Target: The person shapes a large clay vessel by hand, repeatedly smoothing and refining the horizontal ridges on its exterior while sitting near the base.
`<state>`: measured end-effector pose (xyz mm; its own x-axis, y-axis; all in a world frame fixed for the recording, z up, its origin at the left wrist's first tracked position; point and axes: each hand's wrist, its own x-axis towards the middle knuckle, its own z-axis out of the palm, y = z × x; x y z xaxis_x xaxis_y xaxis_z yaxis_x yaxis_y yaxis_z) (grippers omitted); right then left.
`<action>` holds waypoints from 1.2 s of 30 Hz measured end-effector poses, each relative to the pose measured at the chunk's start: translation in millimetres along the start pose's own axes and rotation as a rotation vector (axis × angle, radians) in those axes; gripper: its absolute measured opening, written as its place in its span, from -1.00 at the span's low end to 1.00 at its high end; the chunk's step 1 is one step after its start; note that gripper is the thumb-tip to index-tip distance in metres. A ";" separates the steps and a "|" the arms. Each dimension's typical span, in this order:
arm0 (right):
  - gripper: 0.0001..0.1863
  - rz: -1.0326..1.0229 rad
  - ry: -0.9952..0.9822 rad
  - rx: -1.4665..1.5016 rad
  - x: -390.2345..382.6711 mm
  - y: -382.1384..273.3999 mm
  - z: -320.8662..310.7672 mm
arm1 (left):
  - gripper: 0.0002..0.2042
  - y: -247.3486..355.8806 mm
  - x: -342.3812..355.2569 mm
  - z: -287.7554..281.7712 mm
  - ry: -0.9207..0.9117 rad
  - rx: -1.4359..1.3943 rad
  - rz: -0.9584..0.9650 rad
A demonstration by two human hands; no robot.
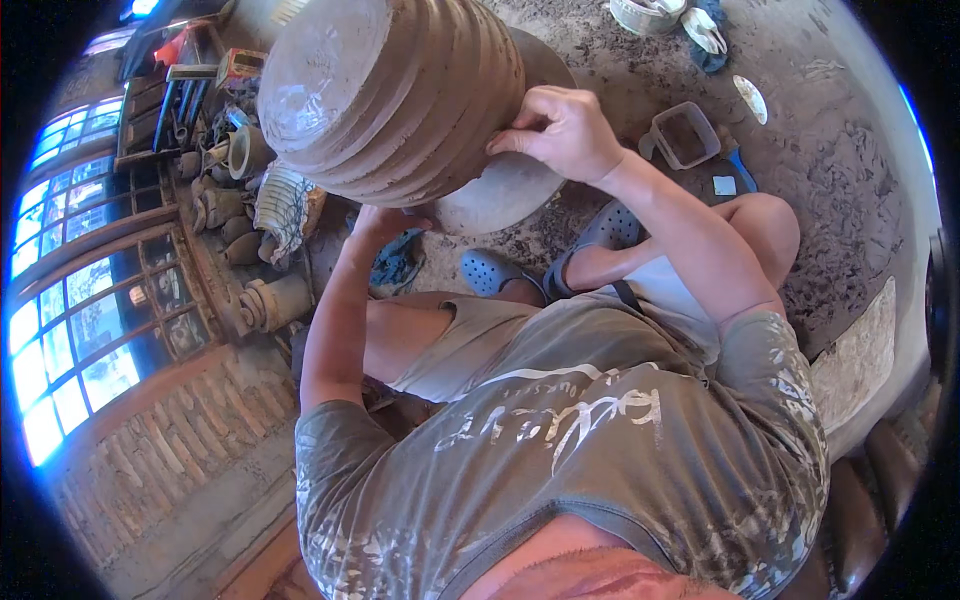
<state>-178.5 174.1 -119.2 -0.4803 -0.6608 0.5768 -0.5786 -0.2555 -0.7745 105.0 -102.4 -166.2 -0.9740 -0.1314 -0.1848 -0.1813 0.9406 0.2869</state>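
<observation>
A large ribbed clay pot (430,110), grey-brown and damp, stands tilted in view at the top, its pale smooth round face (320,75) toward the upper left. Beneath it shows a round grey disc (500,195). My right hand (565,130) is at the pot's right side, fingers curled in and thumb tip against the ribbed wall; whatever lies in the pinch is too small to make out. Low on the pot's near left side is my left hand (385,222), close under the wall, most of its fingers hidden by the pot.
A clear plastic tub (685,137) with brown contents sits right, beside a blue-handled tool (741,170) and a small pale square (724,186). Clay vessels (247,152) crowd the left near windows. A blue cloth (397,262) lies by my feet. A bowl (645,14) stands far right.
</observation>
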 end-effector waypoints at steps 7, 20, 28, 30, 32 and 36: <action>-0.67 0.426 -0.125 0.057 32.5 30.7 -34.1 | -0.09 6.8 6.5 -11.3 -0.129 0.082 -0.104; -0.55 0.328 0.025 0.035 -11.4 -28.0 -0.9 | 0.06 97.5 13.6 13.6 -0.049 0.070 -0.450; -0.30 0.278 0.134 -0.074 -61.4 -68.8 61.4 | -0.07 113.5 34.5 41.1 -0.076 0.156 -0.508; -0.34 0.310 0.062 -0.061 -69.7 -87.8 67.4 | 0.07 91.7 31.8 63.7 -0.104 0.085 -0.547; -0.38 0.237 0.010 -0.114 -71.8 -82.6 54.0 | 0.06 110.9 34.4 49.3 -0.081 0.065 -0.552; -0.50 0.159 0.214 -0.159 -40.6 -49.7 19.0 | 0.06 140.0 33.5 22.4 -0.141 0.109 -0.566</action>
<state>-117.8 200.3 -109.0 -0.6914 -0.5155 0.5061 -0.5728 -0.0358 -0.8189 50.0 31.9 -153.3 -0.7007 -0.5864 -0.4064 -0.6454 0.7638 0.0105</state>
